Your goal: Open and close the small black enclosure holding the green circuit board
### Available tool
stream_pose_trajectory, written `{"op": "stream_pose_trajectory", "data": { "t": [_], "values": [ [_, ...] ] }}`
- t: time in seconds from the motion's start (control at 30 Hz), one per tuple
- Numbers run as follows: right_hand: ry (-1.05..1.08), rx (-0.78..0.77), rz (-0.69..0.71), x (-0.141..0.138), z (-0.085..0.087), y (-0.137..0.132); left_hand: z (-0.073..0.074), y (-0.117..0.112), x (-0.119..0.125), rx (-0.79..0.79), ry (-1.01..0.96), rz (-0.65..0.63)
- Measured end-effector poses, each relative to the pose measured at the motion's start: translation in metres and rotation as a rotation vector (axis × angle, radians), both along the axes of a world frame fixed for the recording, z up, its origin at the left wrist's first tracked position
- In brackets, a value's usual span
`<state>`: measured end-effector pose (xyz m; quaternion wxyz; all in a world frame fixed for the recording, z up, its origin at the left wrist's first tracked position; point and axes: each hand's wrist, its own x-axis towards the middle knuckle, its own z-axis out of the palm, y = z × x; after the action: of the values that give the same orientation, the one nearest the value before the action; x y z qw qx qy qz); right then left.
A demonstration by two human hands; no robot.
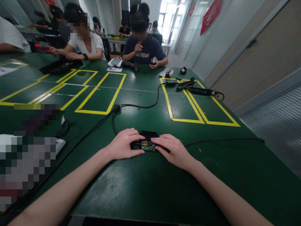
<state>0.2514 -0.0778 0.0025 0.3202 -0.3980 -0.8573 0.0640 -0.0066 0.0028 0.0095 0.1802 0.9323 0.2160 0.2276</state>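
A small green circuit board [148, 147] with round copper-coloured coils sits low between my two hands, in front of me at the table's near side. My left hand [124, 143] pinches its left end, thumb on the near side and fingers over the far side. At the right end, my right hand [172, 149] grips the board with thumb and fingertips. Just behind the board, partly covered by my fingers, is an open black plastic case [149, 134]. Whether the board lies inside the case I cannot tell. A black cable [223, 139] emerges from behind my right hand.
Another black cable [94, 127] crosses the green table [131, 188] on the left. Black tool-like items [197, 91] lie far right among yellow tape outlines [188, 121]. A power drill [135, 66] lies before a seated person [143, 47]. Blurred items fill the left edge.
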Motion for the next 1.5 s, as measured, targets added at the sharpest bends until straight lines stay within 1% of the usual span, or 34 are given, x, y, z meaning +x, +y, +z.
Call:
{"op": "stream_pose_trajectory", "data": {
  "t": [0.1,0.17,0.23,0.3,0.4,0.47,0.57,0.7,0.9,1.03,1.2,1.5],
  "values": [
    [-0.003,-0.027,0.000,-0.001,0.001,0.000,0.001,0.000,0.001,-0.021,-0.051,0.051],
    [-0.003,-0.027,0.003,-0.001,0.000,0.001,-0.001,0.001,0.001,-0.023,-0.082,0.108],
    [0.004,-0.017,-0.003,0.000,0.000,0.001,-0.003,0.002,0.001,-0.025,-0.097,0.138],
    [0.021,-0.003,-0.050,0.001,-0.001,0.001,-0.004,0.003,0.001,-0.045,-0.098,0.115],
    [0.017,0.004,-0.206,0.003,-0.003,0.003,-0.004,0.004,0.001,-0.070,-0.096,0.047],
    [-0.019,-0.022,-0.299,0.003,-0.006,0.005,-0.003,0.004,0.001,-0.073,-0.097,0.021],
    [-0.038,-0.082,-0.349,0.003,-0.010,0.009,-0.003,0.004,0.001,-0.078,-0.100,0.003],
    [0.058,-0.144,-0.354,0.002,-0.012,0.011,-0.002,0.004,0.001,-0.109,-0.104,-0.005],
    [0.400,-0.317,-0.267,-0.003,-0.007,0.010,0.000,0.003,0.001,-0.141,-0.100,0.001],
    [0.516,-0.351,-0.261,-0.005,-0.007,0.010,-0.001,0.003,0.001,-0.140,-0.109,0.025],
    [0.554,-0.347,-0.226,-0.006,-0.008,0.008,-0.002,0.002,0.001,-0.162,-0.125,0.120],
    [0.519,-0.281,-0.203,-0.005,-0.006,0.004,-0.001,0.002,0.001,-0.203,-0.097,0.140]
  ]
}}
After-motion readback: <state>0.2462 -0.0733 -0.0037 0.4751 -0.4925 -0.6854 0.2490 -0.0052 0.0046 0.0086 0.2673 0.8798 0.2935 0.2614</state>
